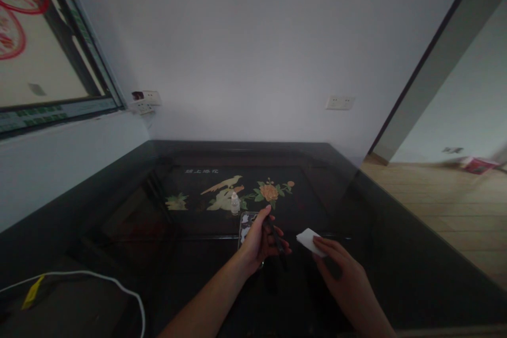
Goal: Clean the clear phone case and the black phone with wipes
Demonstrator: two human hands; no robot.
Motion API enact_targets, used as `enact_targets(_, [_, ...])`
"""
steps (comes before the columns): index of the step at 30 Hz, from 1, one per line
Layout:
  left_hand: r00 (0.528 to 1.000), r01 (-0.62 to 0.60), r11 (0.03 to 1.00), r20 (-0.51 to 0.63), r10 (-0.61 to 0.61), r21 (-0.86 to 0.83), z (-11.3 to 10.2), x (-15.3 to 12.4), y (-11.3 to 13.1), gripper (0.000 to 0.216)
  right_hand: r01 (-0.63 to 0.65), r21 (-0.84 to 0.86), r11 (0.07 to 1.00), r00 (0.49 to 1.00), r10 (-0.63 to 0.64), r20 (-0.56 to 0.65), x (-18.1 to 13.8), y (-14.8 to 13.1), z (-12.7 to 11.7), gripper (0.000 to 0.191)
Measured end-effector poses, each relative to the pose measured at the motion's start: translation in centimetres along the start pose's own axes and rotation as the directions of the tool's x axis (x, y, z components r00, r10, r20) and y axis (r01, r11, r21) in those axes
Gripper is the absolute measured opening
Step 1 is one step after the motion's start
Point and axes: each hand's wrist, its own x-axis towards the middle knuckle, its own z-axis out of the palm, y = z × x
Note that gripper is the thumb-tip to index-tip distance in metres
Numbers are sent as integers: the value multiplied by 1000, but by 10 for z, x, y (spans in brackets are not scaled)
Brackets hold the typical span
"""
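My left hand (261,243) is turned partly palm up, its fingers curled around a slim black object (279,243) whose kind I cannot make out against the dark table. To the right, my right hand (343,266) pinches a small folded white wipe or piece of paper (309,241) between thumb and fingers. The two hands are apart, both above the tabletop. Partly hidden behind my left hand lies a phone-like thing (244,222) with a black-and-white patterned back. Just beyond it stands a small clear bottle (235,204) with a whitish cap.
The glossy black table (119,190) bears a bird-and-flower picture and meets a pale wall (245,63). A white cable (99,274) with a yellow tag (33,292) curves across the lower left. Wall sockets (339,103) sit above the table, and a window (47,37) is at left.
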Motion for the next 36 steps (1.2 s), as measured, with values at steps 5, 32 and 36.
enact_targets(5, [1000,3,1000,18,-3,23,-2,1,-2,41,-37,-58,998,998,39,39,-1,3,19,32])
enact_targets(32, [978,-178,921,-44,205,346,-1,-3,-10,58,-572,432,698,771,276,574,11,-86,9,59])
enact_targets(36, [965,-217,922,-69,251,320,-5,6,-14,55,-592,440,675,765,300,570,18,-79,13,54])
